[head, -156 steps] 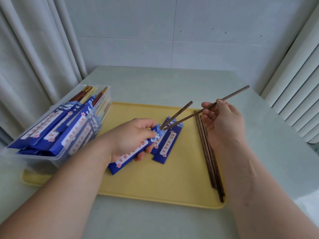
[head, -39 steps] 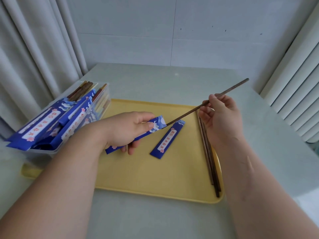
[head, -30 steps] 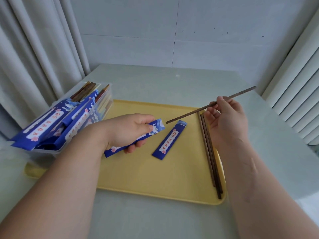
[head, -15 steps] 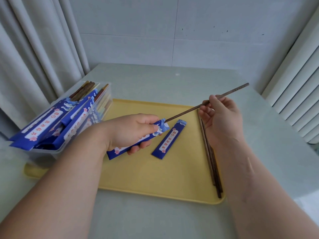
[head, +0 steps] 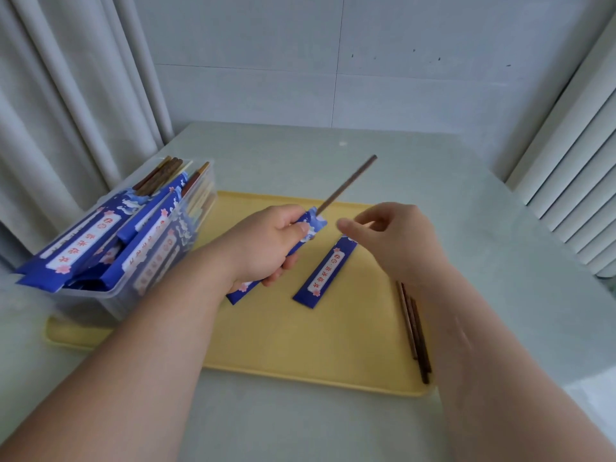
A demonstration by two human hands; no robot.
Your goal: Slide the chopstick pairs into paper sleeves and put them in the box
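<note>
A flat blue paper sleeve (head: 308, 225) is gripped by the left hand (head: 266, 241) above the smooth yellow tray (head: 300, 345). A slim dark wooden chopstick (head: 346, 185) protrudes from its mouth. The right hand (head: 396, 241) is held just beside it (fingers loosely curled, empty).

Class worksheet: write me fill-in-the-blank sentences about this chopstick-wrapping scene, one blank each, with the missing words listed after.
1. The left hand grips a blue paper sleeve with a dark wooden ____ sticking out.
2. A second blue paper sleeve lies flat on the ____ plastic tray.
3. The right hand holds ____.
4. The clear plastic box of sleeved chopsticks stands at the tray's ____ end.
Missing words: chopstick; yellow; nothing; left.
</note>
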